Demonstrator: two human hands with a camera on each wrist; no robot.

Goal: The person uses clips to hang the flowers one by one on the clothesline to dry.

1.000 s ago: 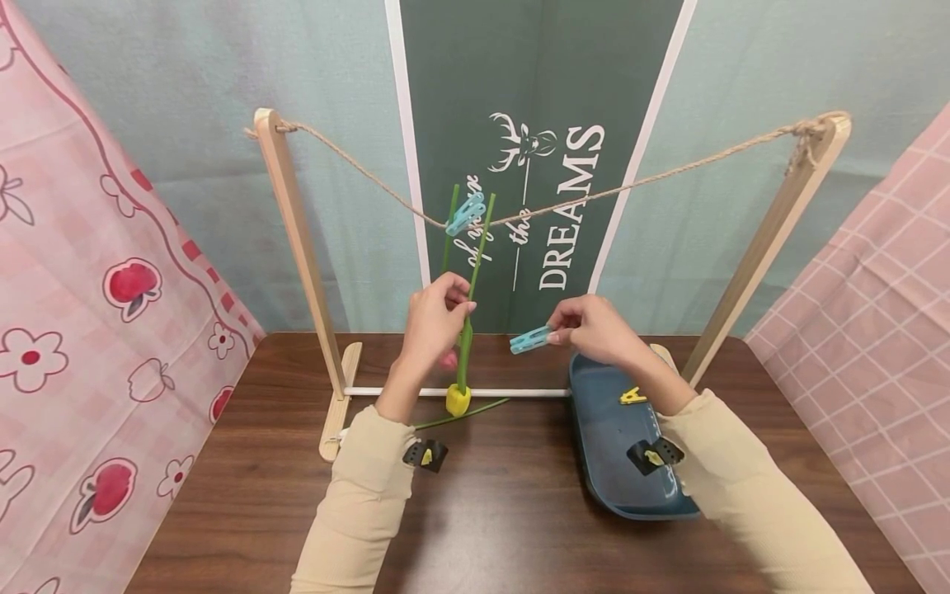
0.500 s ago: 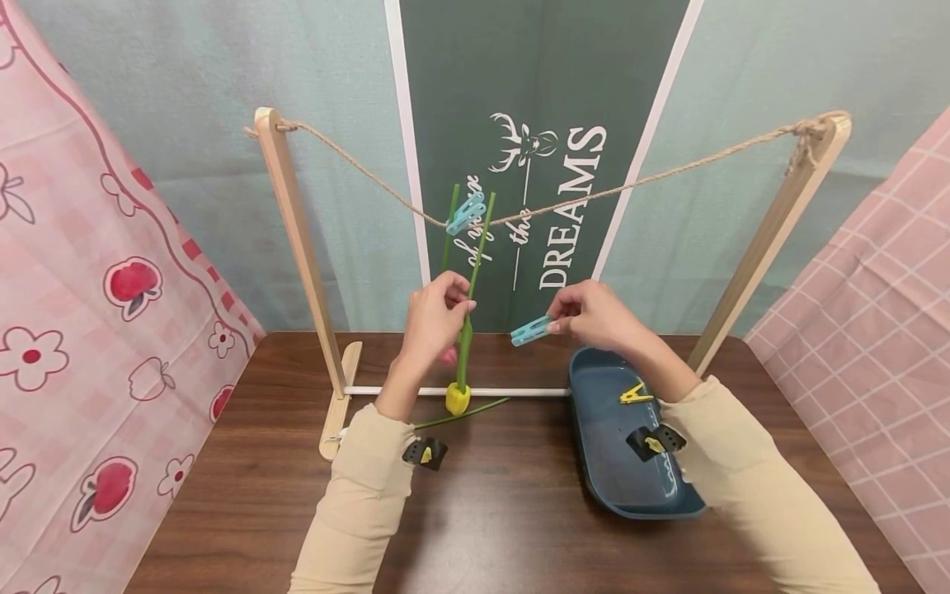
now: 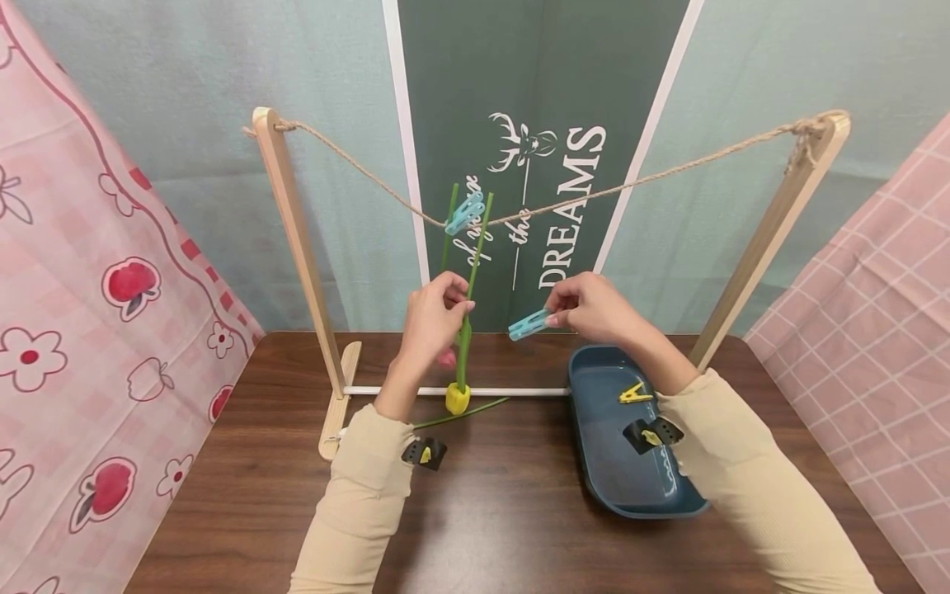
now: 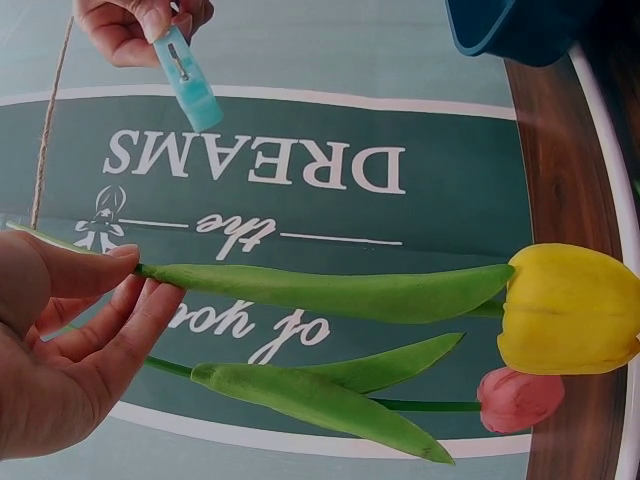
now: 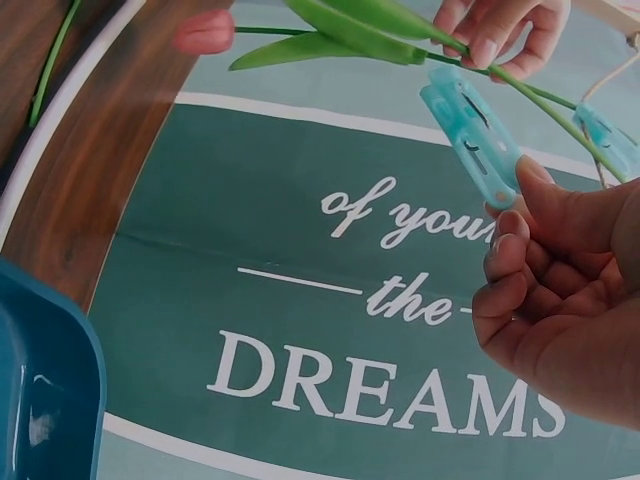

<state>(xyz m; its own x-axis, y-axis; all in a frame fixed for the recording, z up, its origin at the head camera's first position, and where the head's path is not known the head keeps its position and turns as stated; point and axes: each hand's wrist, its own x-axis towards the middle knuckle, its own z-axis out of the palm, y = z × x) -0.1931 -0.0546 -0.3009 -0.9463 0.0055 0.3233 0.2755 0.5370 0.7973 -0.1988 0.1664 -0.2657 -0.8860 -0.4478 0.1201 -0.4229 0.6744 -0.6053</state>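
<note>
My left hand (image 3: 434,318) pinches the green stem of a yellow artificial tulip (image 4: 570,308), whose bloom hangs downward. The stem's upper end rises past the twine (image 3: 571,202). Behind it a pink tulip (image 4: 520,398) hangs bloom down, its stem at a blue clothespin (image 3: 465,214) clipped on the twine. In my right hand (image 3: 594,309) a second blue clothespin (image 5: 472,135) is pinched between thumb and fingers. It points toward the yellow tulip's stem, below the twine and apart from it.
Two wooden posts (image 3: 293,239) carry the sagging twine, and a white rod (image 3: 519,392) joins their feet. A blue tray (image 3: 594,462) at right holds a yellow clothespin (image 3: 634,393). Another green stem (image 3: 463,412) lies on the table (image 3: 490,520). A printed cloth hangs behind.
My right hand has risen a little with its blue clothespin, showing more of the tray. The left hand and the yellow tulip stay nearly still.
</note>
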